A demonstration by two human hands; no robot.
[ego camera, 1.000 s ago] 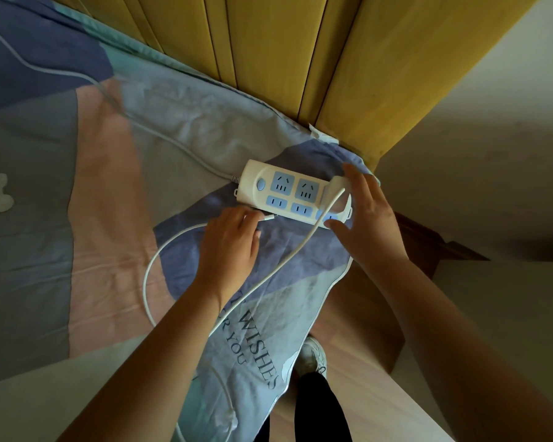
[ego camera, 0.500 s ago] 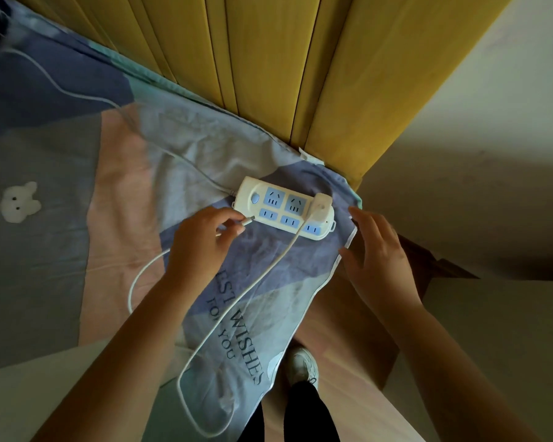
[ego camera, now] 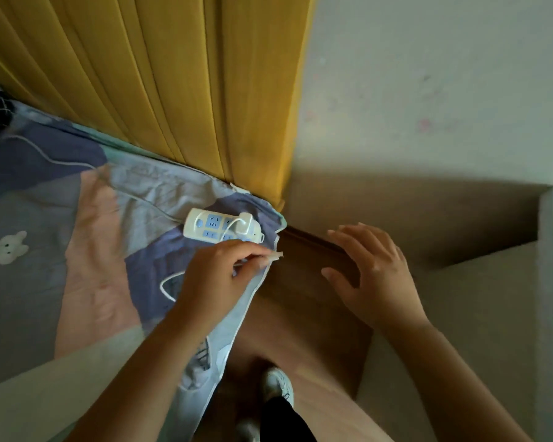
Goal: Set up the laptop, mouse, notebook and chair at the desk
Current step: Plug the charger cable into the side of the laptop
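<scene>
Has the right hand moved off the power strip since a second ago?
Yes. The right hand has left the power strip on the bedsheet and now hovers open past the bed's edge, over the floor.

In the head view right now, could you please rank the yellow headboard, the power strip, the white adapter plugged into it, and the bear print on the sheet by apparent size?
1. Yellow headboard, by far the largest.
2. Power strip.
3. Bear print and white adapter: too alike to rank, and the adapter lies farther from the camera.
</scene>
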